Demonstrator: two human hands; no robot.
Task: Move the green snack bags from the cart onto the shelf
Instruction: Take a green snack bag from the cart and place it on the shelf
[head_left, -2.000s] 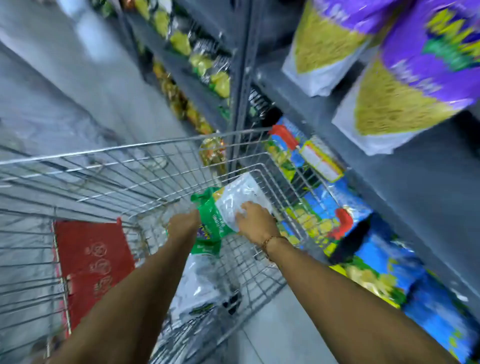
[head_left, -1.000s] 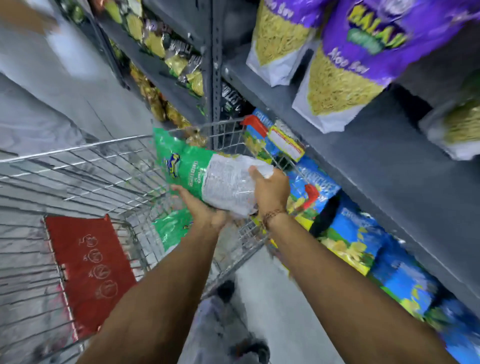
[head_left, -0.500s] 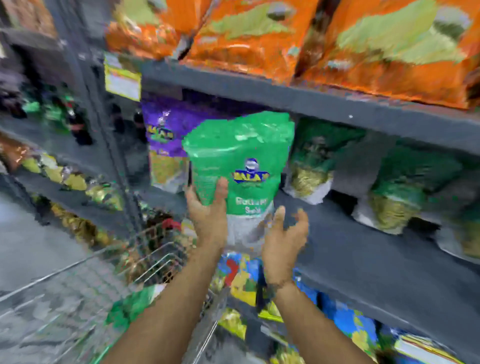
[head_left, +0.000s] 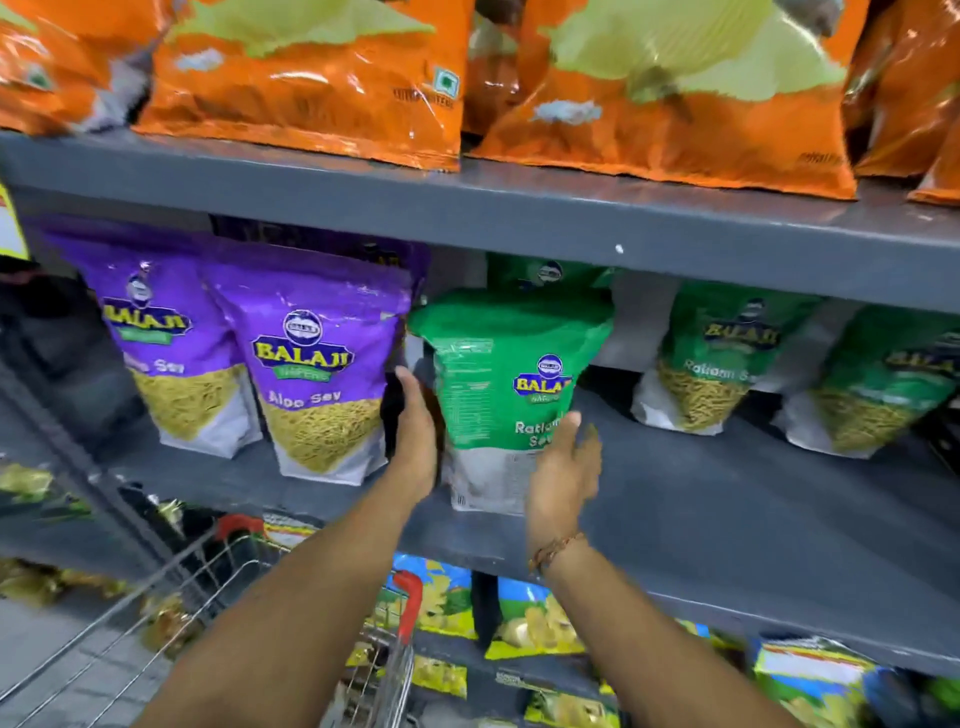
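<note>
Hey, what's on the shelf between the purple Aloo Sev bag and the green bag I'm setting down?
In the head view, only your left hand fills the gap between the purple Aloo Sev bag and the green bag; no other product stands there.

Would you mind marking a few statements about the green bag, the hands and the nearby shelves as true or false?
1. The green snack bag stands upright on the grey shelf. True.
2. The left hand is at the bag's left side. True.
3. Purple bags stand to the right of it. False: they are on its left.
4. Blue bags fill the shelf above. False: orange bags do.
5. The right hand is open. True.
</note>
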